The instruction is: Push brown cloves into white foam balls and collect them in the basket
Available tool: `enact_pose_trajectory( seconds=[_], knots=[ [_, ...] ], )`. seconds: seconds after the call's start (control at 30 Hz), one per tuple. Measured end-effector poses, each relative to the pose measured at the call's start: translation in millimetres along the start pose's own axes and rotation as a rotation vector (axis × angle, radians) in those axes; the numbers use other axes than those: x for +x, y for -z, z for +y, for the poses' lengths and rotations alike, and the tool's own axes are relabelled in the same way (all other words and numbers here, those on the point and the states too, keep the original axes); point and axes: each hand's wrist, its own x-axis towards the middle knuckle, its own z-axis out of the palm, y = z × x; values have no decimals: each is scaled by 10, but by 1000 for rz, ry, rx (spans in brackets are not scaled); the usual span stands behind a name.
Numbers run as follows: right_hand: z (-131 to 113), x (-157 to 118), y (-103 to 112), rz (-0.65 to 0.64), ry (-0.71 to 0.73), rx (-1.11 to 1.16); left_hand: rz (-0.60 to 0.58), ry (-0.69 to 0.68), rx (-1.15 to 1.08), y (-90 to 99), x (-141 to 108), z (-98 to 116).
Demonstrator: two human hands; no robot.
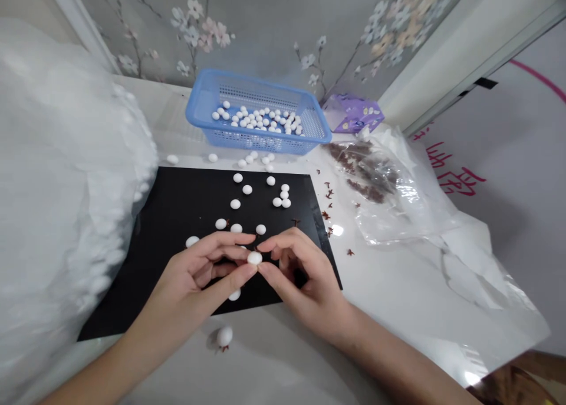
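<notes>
Between my fingertips, over the black mat point(186, 204), is a small white ball point(254, 257). The thumb of my left hand point(198, 269) presses against its lower left side. My right hand point(305, 269) closes on it from the right with thumb and forefinger. A bit of brown shows at the ball's upper edge; what it is, I cannot make out. Several loose white balls point(247, 190) lie on the mat beyond my hands. Nearer to me, one white ball point(224, 336) with a brown star-shaped piece point(224, 348) under it rests on the white table point(274, 364).
A blue basket point(265, 141) at the back holds many white balls. On the left bulges a big clear bag point(66, 187) of white balls. Brown star-shaped pieces point(326, 215) are scattered right of the mat, beside a plastic bag point(375, 181) of brown pieces and a purple packet point(354, 113).
</notes>
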Motion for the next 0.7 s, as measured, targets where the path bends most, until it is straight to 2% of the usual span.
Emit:
enact_pose_trajectory(
  seconds=[0.1, 0.17, 0.27, 0.3, 0.4, 0.43, 0.47, 0.53, 0.6, 0.7],
  knots=[
    [-7, 38, 61, 17, 4, -36, -9, 22, 11, 10, -2, -4],
    [-45, 102, 206, 69, 41, -131, -8, 23, 48, 12, -3, 1],
    [-134, 173, 606, 255, 104, -392, 29, 12, 103, -2, -6, 25],
    [-156, 160, 769, 382, 97, -481, 42, 2, 115, -10, -8, 39],
    [-136, -42, 1215, 842, -248, -598, 90, -41, 144, -37, -19, 91],
    [-89, -153, 1323, 952, -399, -620, 104, -52, 156, -42, -22, 110],
    [-21, -271, 1403, 1000, -549, -665, 118, -61, 169, -45, -25, 126],
    [160, -486, 1482, 894, -756, -690, 115, -74, 207, -40, -27, 150],
    [355, -619, 1481, 796, -833, -598, 75, -98, 254, -28, -26, 157],
    [550, -633, 1431, 709, -659, -479, 19, -153, 311, -10, -24, 145]
  ],
)
